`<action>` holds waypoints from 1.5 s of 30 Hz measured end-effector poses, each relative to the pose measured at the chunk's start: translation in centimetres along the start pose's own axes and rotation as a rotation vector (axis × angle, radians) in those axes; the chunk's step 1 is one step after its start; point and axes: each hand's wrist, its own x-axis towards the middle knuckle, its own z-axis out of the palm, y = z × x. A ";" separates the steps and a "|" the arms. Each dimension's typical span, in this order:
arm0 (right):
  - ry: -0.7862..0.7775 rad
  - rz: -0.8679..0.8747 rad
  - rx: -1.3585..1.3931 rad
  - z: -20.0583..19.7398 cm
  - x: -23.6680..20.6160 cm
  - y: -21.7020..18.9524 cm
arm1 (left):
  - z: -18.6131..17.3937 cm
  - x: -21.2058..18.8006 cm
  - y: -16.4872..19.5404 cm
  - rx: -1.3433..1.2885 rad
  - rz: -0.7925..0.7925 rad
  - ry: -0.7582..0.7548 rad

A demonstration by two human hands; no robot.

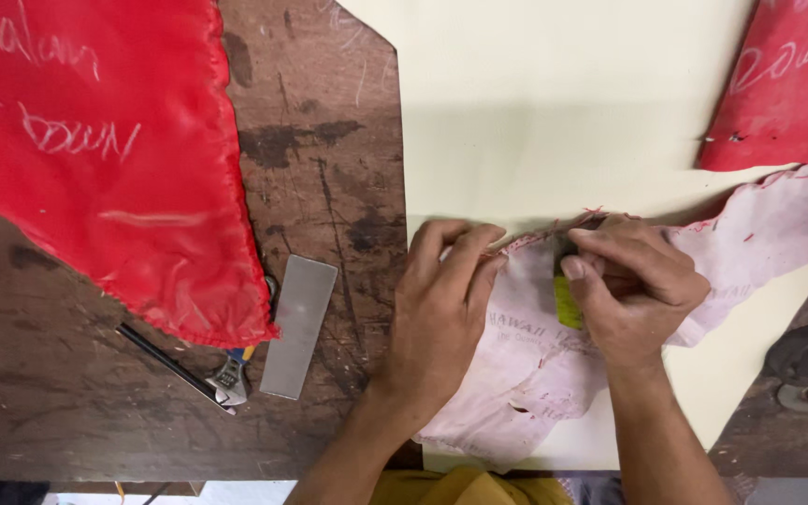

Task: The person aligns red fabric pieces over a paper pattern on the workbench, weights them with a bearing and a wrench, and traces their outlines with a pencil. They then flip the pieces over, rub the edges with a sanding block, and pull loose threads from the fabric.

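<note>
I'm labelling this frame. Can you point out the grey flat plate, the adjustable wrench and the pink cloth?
Grey flat plate [298, 325], head view, middle of its face.
Adjustable wrench [228, 379], head view, its metal jaw end.
Pink cloth [535, 374], head view, bare part between the wrists.

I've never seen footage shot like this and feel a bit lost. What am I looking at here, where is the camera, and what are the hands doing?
There is no machine here: one camera sits on a person's head and looks straight down at their own two bare hands. The left hand presses on a worn pinkish-white cloth while the right hand pinches it near its stitched edge, beside a small yellow-green piece. The cloth lies on a cream sheet over a dark scuffed wooden table. Red fabric with chalk marks lies at left, another red piece at upper right. A flat grey metal plate and an adjustable wrench rest nearby.
</note>
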 end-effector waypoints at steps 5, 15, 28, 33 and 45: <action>0.036 0.121 0.115 -0.1 -0.1 -0.9 | -0.1 0.1 -0.9 0.176 0.013 -0.183; -0.233 0.067 0.230 3.3 2.5 -2.2 | -0.7 -0.9 -1.7 0.123 0.039 -0.149; -0.358 0.078 0.066 3.1 3.9 -3.9 | -2.3 -1.2 -1.5 0.012 0.002 -0.162; -0.371 0.096 0.052 3.2 3.8 -4.0 | -2.5 -1.4 -1.4 0.024 0.035 -0.136; -0.393 0.165 0.229 3.1 3.3 -3.8 | -6.1 -2.2 0.4 -0.119 -0.124 -0.020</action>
